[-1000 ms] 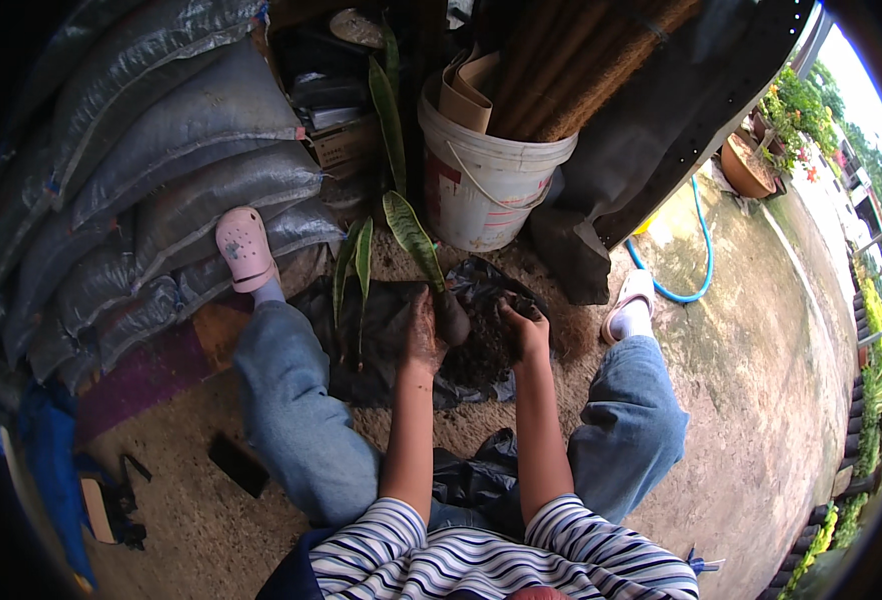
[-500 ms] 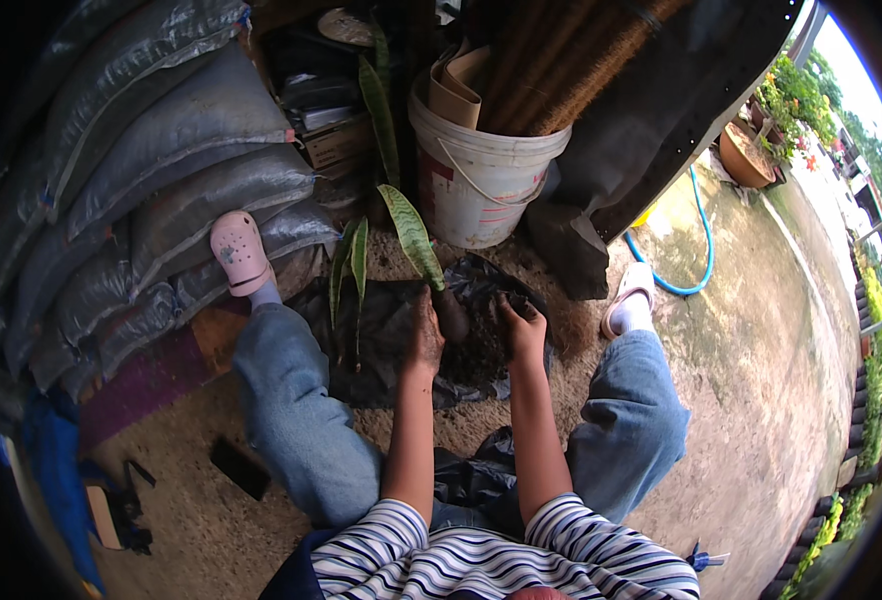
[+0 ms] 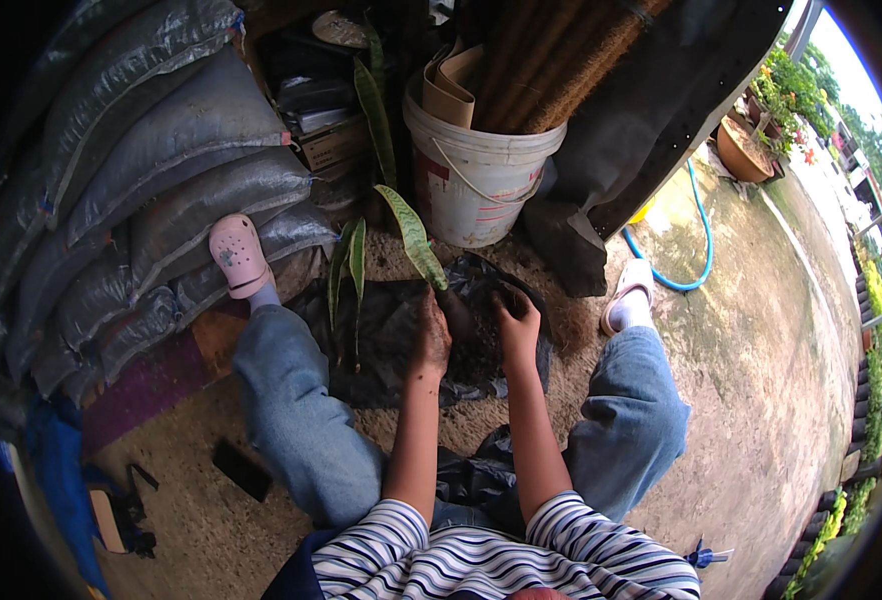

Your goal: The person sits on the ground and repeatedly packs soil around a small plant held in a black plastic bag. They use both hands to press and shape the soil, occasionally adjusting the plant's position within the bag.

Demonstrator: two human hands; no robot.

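Observation:
I sit on the ground with my legs apart and a black plastic bag [image 3: 381, 340] of dark soil between them. My left hand [image 3: 431, 338], smeared with soil, is closed around the base of a snake plant [image 3: 413, 232] whose mottled green leaf rises toward the back. My right hand [image 3: 517, 325] is just beside it, fingers curled over the bag's rim and the soil [image 3: 476, 345]. More narrow green leaves [image 3: 349, 265] lie on the bag to the left of my hands.
A white bucket [image 3: 476, 175] holding rolled cardboard stands behind the bag. Grey filled sacks [image 3: 151, 180] are stacked on the left. A blue hose [image 3: 696, 245] curves over the concrete on the right. A dark flat object [image 3: 241, 470] lies by my left leg.
Both hands stay at the bag. My right hand has shifted slightly toward my left.

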